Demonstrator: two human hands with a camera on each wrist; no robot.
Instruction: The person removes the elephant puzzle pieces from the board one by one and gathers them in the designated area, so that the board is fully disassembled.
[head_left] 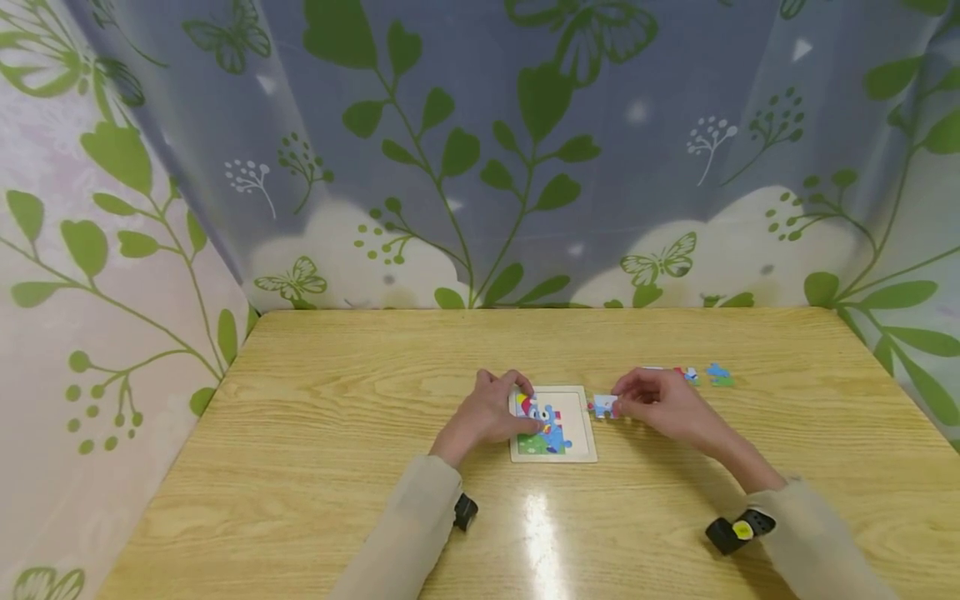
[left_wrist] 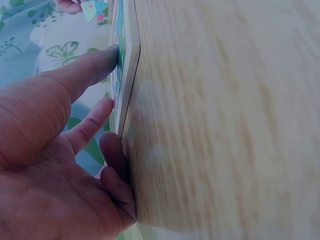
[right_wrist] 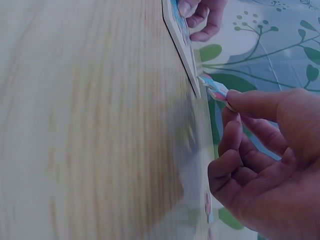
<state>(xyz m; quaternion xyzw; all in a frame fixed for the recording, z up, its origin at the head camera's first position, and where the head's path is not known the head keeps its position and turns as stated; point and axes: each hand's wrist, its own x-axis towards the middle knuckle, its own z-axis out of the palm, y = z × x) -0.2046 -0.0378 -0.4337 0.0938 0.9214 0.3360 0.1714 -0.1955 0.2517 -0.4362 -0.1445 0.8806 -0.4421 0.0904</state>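
Fingers of the right hand are clamped together with the thumb on a small flat jigsaw piece printed in pale blue, white and red, held just beside the right edge of a square, pale wooden puzzle tray; whether it touches that edge I cannot tell. On the tray's other side, the left hand has thumb and forefinger spread well apart, the thumb pressing on the printed surface, the forefinger at the upper left corner, the lower fingers bent near the tabletop.

Under both lies a yellowish wood-grain table. Inside the tray, a joined cartoon picture of a blue figure on green ground fills the left and middle; pale wood shows along the right. Judging by this, the step in hand is bringing another piece to the picture. The next move probably calls for turning it to match the knobs, then lowering it flat while the left hand steadies the tray.

Farther back, past the right hand, lie a blue-and-green loose piece and others partly hidden. Behind hangs a grey-blue cloth printed with green leaves and butterflies.
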